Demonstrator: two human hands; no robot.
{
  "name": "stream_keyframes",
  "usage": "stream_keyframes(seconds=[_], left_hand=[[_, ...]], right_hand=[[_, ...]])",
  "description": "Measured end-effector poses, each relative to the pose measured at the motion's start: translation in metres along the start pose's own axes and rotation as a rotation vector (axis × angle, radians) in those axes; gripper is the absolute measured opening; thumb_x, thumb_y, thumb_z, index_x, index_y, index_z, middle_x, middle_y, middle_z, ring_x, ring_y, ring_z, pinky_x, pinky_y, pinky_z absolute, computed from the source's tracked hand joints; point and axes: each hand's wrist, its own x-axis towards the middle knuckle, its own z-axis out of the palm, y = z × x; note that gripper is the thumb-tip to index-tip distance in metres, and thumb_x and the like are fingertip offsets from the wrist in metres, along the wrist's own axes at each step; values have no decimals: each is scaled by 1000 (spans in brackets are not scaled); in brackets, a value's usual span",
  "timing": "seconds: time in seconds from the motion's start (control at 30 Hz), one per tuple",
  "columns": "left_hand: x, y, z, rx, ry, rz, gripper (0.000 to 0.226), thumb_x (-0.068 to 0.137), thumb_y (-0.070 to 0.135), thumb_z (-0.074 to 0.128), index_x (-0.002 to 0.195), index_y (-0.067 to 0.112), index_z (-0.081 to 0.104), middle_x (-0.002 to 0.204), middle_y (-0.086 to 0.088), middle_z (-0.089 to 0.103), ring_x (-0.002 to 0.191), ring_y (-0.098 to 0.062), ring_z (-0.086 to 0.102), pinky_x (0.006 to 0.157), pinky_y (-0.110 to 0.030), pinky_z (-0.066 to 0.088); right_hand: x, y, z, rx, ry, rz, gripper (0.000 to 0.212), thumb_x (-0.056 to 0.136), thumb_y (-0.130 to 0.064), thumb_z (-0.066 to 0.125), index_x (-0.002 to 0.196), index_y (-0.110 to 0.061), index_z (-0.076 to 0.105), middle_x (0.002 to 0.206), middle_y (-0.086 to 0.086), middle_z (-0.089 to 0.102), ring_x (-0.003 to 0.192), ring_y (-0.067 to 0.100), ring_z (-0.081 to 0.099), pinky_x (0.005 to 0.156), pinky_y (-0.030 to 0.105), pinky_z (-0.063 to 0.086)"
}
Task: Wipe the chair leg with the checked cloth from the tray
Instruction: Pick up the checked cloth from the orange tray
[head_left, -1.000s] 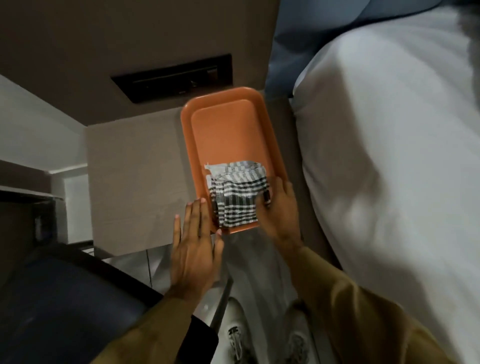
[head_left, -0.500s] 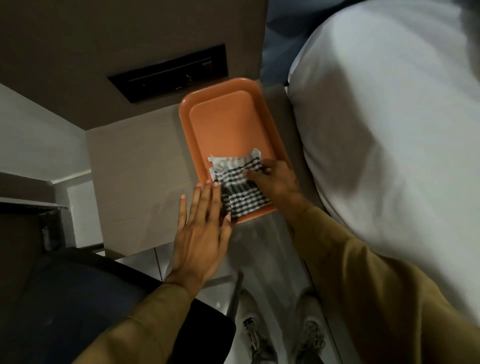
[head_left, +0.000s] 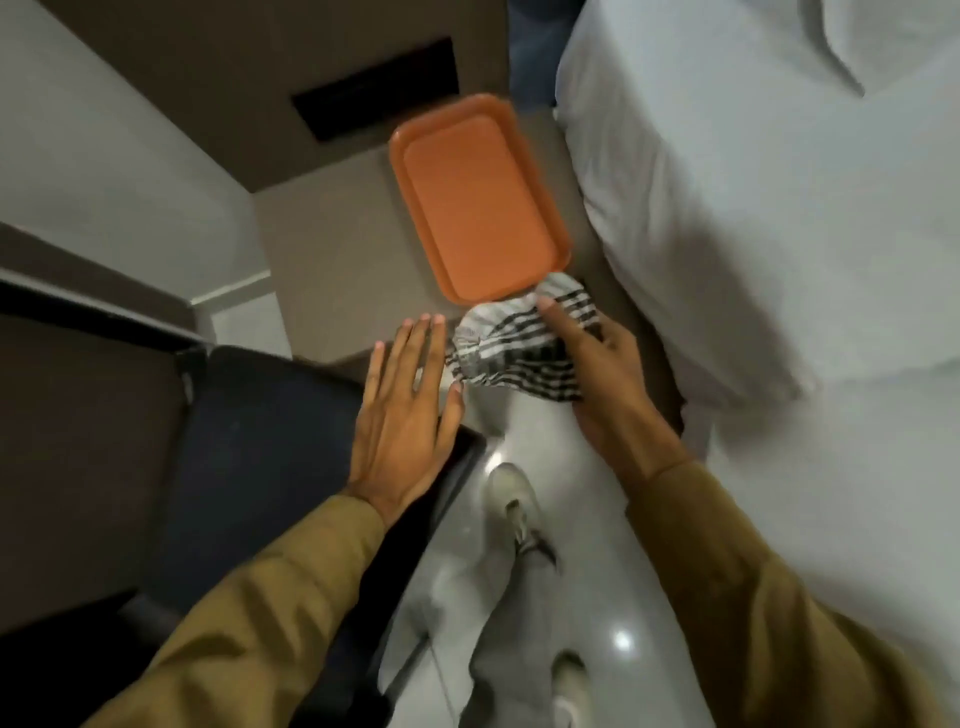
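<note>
**Gripping the checked cloth just off the tray's near end**

Looking down from the head view, a beige counter (head_left: 332, 260) fills the middle of the frame, set against a brown wall panel with a dark rectangular recess (head_left: 374, 88) at about 11 o'clock. An orange tray (head_left: 467, 176) lies on the counter toward 12 o'clock, long axis running away from the person, its floor bare. A bed with white bedding (head_left: 753, 208) takes up the whole side from 1 to 4 o'clock, close beside the counter. A dark chair seat (head_left: 260, 441) sits at 8 o'clock, partly under the left forearm. The floor (head_left: 597, 597) below is pale and glossy with bright light spots, and a grey trouser leg and a light shoe (head_left: 511, 499) show at 6 o'clock.

The checked cloth (head_left: 511, 348), black and white, is bunched and off the tray, its far edge just touching or overlapping the tray's near corner; which of the two cannot be told. It hangs over the counter's near edge, above the floor. The right hand (head_left: 597, 374) has hold of it from the 3 o'clock side, fingers (head_left: 558, 322) curled over the top and the thumb hidden beneath the folds. The left hand (head_left: 405, 410) is flat and empty, fingers straight and close together, just at 9 o'clock of the cloth, its thumb tip at the cloth's edge. Both sleeves are mustard brown.
</note>
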Motion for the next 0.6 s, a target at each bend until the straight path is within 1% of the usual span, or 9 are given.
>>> stream_keyframes(seconds=[0.03,0.1,0.2,0.3,0.33,0.4,0.43,0.53,0.6], left_hand=[[-20,-1,-1,1,-24,15,66,113,29,42,173,12,20,181,-8,23,169,-25,20,140,-46,9],[-68,-1,-1,34,-120,57,66,114,34,38,173,14,19,181,-8,23,169,-25,21,140,-44,11],[-131,-8,4,156,-257,126,71,110,46,21,173,15,18,181,-9,24,169,-26,23,140,-46,15],[-180,-11,14,288,-314,143,74,108,48,15,172,12,25,179,-12,30,168,-29,27,139,-51,20],[-195,-13,21,316,-314,153,73,108,47,17,171,11,29,177,-13,33,166,-30,30,138,-52,22],[-212,-20,26,316,-262,133,70,109,44,22,168,9,37,175,-15,37,165,-33,32,136,-56,25],[-219,-23,31,320,-248,141,68,109,43,25,167,9,39,175,-15,37,165,-34,32,136,-57,25],[-234,-39,58,346,-214,223,63,111,37,36,166,7,39,177,-18,31,166,-36,27,135,-60,23],[-241,-55,82,413,-220,320,66,110,37,39,168,4,34,179,-20,24,167,-38,21,136,-59,21]], right_hand=[[-20,9,-10,24,-1,2,20,99,-16,77,117,-12,81,122,19,84,116,37,81,102,56,64],[-68,37,-40,2,16,-1,10,99,-19,76,108,-20,80,113,10,87,107,28,84,98,49,68],[-128,103,-85,-61,105,-9,15,102,-24,73,117,-22,74,117,9,85,108,23,84,94,41,69],[-176,186,-119,-188,236,6,19,106,-22,67,124,-26,65,112,-6,81,97,1,82,87,33,70],[-194,217,-129,-258,276,31,22,107,-23,65,129,-27,62,115,-8,79,100,2,80,92,37,69],[-218,266,-135,-364,280,74,34,109,-25,60,142,-29,56,126,-2,75,115,18,76,103,46,65],[-232,292,-138,-368,289,86,39,110,-23,58,148,-29,53,129,-2,72,118,21,74,104,43,64],[-260,367,-139,-385,350,51,45,111,-13,55,155,-18,51,127,-5,70,115,16,70,95,18,59],[-271,416,-132,-372,417,87,42,112,-12,53,154,-14,54,128,-3,74,105,10,74,91,17,61]])
